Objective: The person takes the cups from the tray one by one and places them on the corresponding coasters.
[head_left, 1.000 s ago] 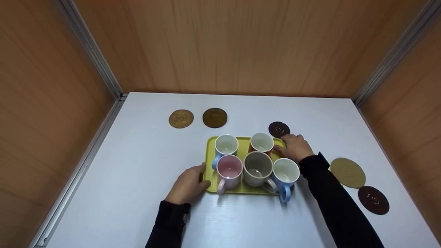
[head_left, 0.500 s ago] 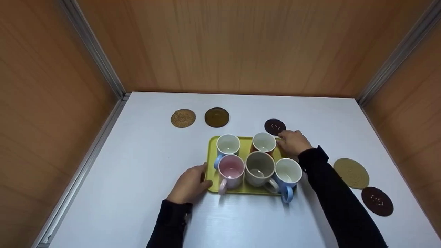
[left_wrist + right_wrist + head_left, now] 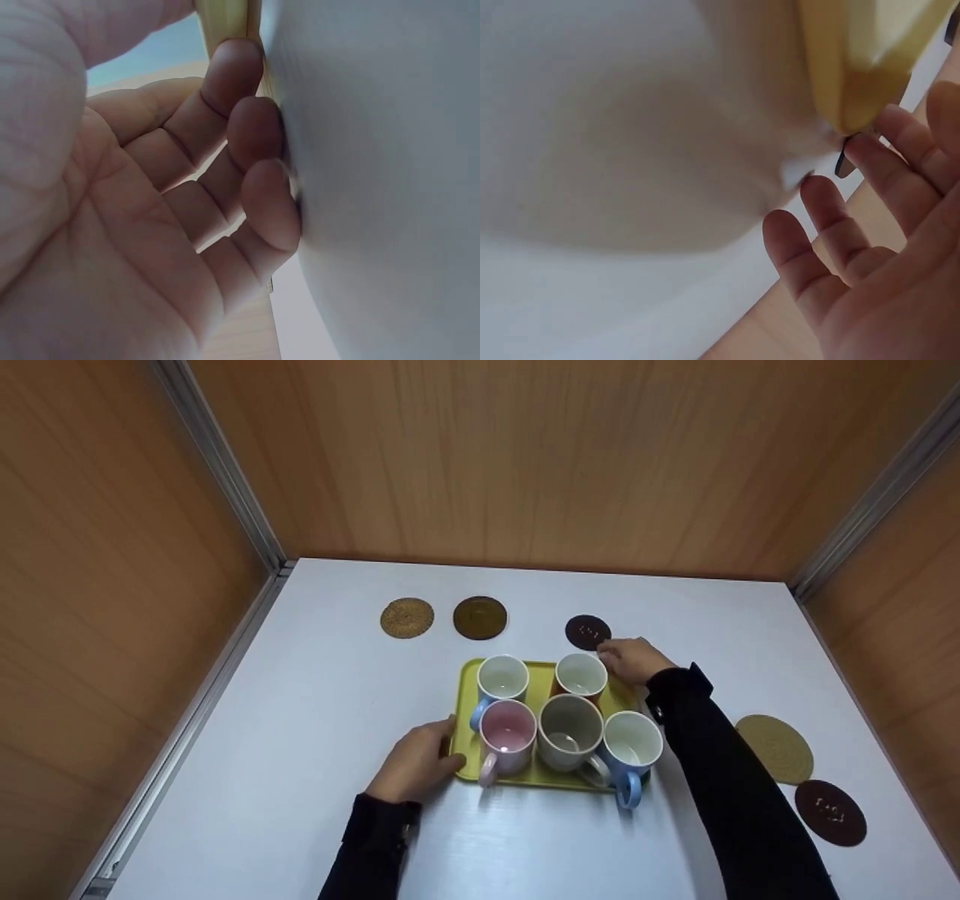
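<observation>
A yellow tray [image 3: 540, 679] holds several mugs: a pink mug [image 3: 508, 736], a grey mug [image 3: 570, 733], two blue ones and, at the far right, an orange-brown mug [image 3: 581, 674]. My left hand [image 3: 415, 761] grips the tray's left edge, thumb at the rim; in the left wrist view its curled fingertips [image 3: 271, 202] lie low against the white tabletop. Beyond the tray's far right corner, my right hand [image 3: 636, 658] touches the near edge of a dark brown coaster [image 3: 588, 631]. Its fingers [image 3: 787, 244] are extended beside the tray corner in the right wrist view.
Behind the tray lie a woven tan coaster [image 3: 407, 618] and a brown-olive coaster [image 3: 480, 618]. To the right, past the right sleeve, are a beige coaster [image 3: 776, 749] and another dark brown one [image 3: 830, 812]. Wood panels [image 3: 525, 465] enclose the white table [image 3: 300, 735].
My right hand has moved left and away from me, and the dark brown coaster has slid the same way. The left hand and the tray stay nearly in place; the head view shifts slightly.
</observation>
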Demonstrator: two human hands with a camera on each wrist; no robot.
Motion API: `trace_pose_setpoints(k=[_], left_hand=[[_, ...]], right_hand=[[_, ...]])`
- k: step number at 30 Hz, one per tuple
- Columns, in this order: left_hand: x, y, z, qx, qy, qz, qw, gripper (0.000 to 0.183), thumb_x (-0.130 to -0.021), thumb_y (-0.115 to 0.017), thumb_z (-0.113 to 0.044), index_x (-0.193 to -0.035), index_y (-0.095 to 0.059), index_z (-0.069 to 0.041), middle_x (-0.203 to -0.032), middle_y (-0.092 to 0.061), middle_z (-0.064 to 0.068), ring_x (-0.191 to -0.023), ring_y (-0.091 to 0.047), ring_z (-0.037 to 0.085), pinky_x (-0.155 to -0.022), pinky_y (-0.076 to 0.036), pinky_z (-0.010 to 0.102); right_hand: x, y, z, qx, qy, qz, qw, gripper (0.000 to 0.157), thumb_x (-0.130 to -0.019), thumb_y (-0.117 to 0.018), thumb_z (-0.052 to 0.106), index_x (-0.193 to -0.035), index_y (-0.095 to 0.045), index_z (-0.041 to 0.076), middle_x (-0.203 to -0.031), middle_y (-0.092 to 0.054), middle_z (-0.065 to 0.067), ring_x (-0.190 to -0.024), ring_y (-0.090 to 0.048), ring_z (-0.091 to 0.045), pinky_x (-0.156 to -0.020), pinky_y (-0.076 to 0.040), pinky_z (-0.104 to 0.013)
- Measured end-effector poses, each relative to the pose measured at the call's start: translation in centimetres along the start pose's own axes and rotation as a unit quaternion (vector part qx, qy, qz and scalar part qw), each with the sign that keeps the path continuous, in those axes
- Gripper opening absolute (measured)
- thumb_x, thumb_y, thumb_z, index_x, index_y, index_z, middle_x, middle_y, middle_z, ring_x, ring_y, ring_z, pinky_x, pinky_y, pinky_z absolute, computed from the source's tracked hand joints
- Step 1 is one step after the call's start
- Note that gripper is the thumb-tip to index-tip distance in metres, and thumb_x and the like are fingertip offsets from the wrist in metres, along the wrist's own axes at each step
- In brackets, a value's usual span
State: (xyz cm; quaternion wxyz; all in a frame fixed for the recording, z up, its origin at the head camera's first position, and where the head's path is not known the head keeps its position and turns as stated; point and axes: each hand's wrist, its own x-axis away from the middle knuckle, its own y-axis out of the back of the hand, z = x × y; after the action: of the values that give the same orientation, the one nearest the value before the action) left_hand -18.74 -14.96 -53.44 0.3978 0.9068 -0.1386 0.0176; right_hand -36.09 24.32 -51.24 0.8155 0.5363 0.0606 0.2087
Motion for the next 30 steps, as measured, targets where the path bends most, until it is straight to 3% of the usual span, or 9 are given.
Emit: trace_pose_setpoints(k=[5, 9, 16, 20, 25, 30], left_hand=[[0.0, 0.0, 0.2, 0.0, 0.003, 0.001, 1.0, 0.055, -0.094, -0.078, -0.015, -0.146, -0.064, -0.01, -0.097, -0.069, -0.004, -0.091, -0.062, 0.016, -0.087, -0.053, 0.039], [0.1, 0.1, 0.5, -0.011, -0.014, -0.01, 0.9998, 0.052, -0.092, -0.079, -0.014, -0.142, -0.066, -0.008, -0.092, -0.067, -0.003, -0.086, -0.06, 0.016, -0.082, -0.051, 0.037], [-0.1, 0.1, 0.1, -0.016, -0.019, -0.006, 0.9997, 0.048, -0.092, -0.079, -0.017, -0.139, -0.068, -0.01, -0.089, -0.065, -0.004, -0.084, -0.06, 0.015, -0.079, -0.05, 0.036], [-0.2, 0.2, 0.0, -0.017, -0.013, -0.004, 0.9998, 0.049, -0.092, -0.079, -0.018, -0.139, -0.068, -0.011, -0.09, -0.066, -0.004, -0.085, -0.06, 0.015, -0.08, -0.051, 0.035], [-0.3, 0.2, 0.0, -0.015, -0.012, -0.002, 0.9998, 0.048, -0.093, -0.079, -0.018, -0.139, -0.068, -0.01, -0.093, -0.067, -0.003, -0.087, -0.061, 0.015, -0.083, -0.052, 0.038], [-0.1, 0.1, 0.1, -0.014, -0.01, -0.002, 0.9999, 0.046, -0.092, -0.079, -0.017, -0.137, -0.069, -0.012, -0.094, -0.068, -0.004, -0.088, -0.061, 0.016, -0.085, -0.052, 0.039]], right_hand=[[-0.6, -0.3, -0.1, -0.018, -0.017, -0.034, 0.999, 0.043, -0.11, -0.052, 0.02, -0.136, -0.064, -0.012, -0.139, -0.063, -0.036, -0.138, -0.056, -0.053, -0.121, -0.041, -0.062], [-1.1, -0.3, 0.5, -0.007, -0.045, -0.026, 0.999, 0.045, -0.111, -0.05, 0.022, -0.14, -0.062, -0.009, -0.145, -0.06, -0.035, -0.14, -0.052, -0.055, -0.121, -0.04, -0.064], [-1.7, 0.1, 0.7, -0.079, 0.021, -0.008, 0.997, 0.043, -0.113, -0.044, 0.015, -0.147, -0.057, -0.008, -0.154, -0.053, -0.032, -0.149, -0.046, -0.052, -0.126, -0.034, -0.062], [-1.2, 0.3, -0.1, -0.069, 0.003, -0.023, 0.997, 0.045, -0.114, -0.042, 0.019, -0.146, -0.058, -0.009, -0.152, -0.056, -0.033, -0.147, -0.048, -0.051, -0.125, -0.035, -0.062], [1.6, 1.0, -2.0, -0.055, -0.036, -0.041, 0.997, 0.048, -0.114, -0.045, 0.024, -0.147, -0.057, -0.009, -0.15, -0.057, -0.034, -0.144, -0.05, -0.052, -0.123, -0.038, -0.063], [7.7, 1.4, -4.8, -0.023, -0.117, -0.042, 0.992, 0.059, -0.113, -0.047, 0.033, -0.152, -0.048, -0.011, -0.154, -0.048, -0.039, -0.145, -0.043, -0.058, -0.121, -0.035, -0.069]])
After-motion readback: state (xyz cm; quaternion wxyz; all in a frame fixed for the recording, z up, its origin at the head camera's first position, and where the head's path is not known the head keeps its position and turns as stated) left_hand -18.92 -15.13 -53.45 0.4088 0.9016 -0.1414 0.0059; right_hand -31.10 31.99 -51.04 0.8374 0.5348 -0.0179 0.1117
